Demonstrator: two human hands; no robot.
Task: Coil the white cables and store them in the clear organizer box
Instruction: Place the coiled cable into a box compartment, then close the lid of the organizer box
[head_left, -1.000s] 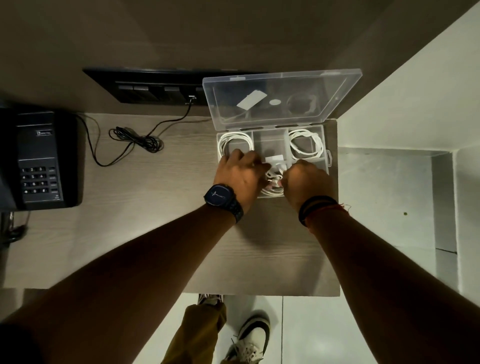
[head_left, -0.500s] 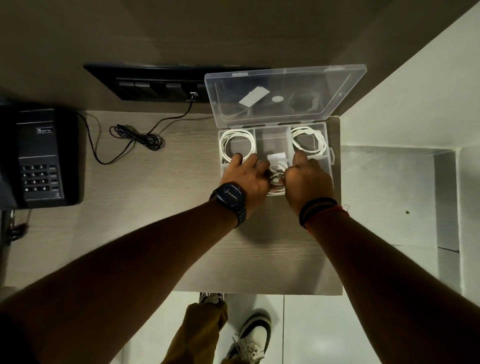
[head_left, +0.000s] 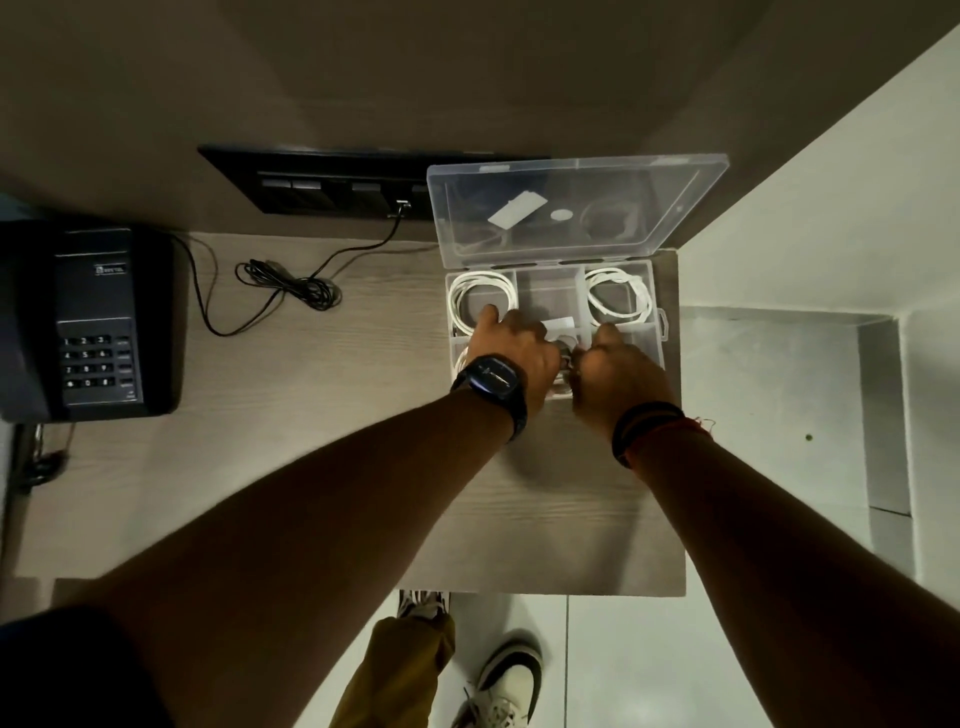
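The clear organizer box (head_left: 658, 332) stands open at the desk's back right, its lid (head_left: 675, 208) tilted up against the wall. One coiled white cable (head_left: 480, 291) lies in the back left compartment and another (head_left: 621, 291) in the back right one. My left hand (head_left: 514, 348) and my right hand (head_left: 618, 374) are close together over the front middle compartment. Their fingers curl down onto a white cable (head_left: 563, 345) between them, which they mostly hide. A bit of white cable (head_left: 459, 364) shows in the front left compartment.
A black desk phone (head_left: 93, 322) sits at the far left. A thin black cord (head_left: 291, 286) runs from the dark wall socket panel (head_left: 332, 182) and lies bunched on the wooden desk (head_left: 311, 415). The desk's right edge borders a pale ledge (head_left: 769, 405).
Both hands stay over the front middle compartment, a little further into the box than a second ago. My right forefinger has drawn back from its stretched position.
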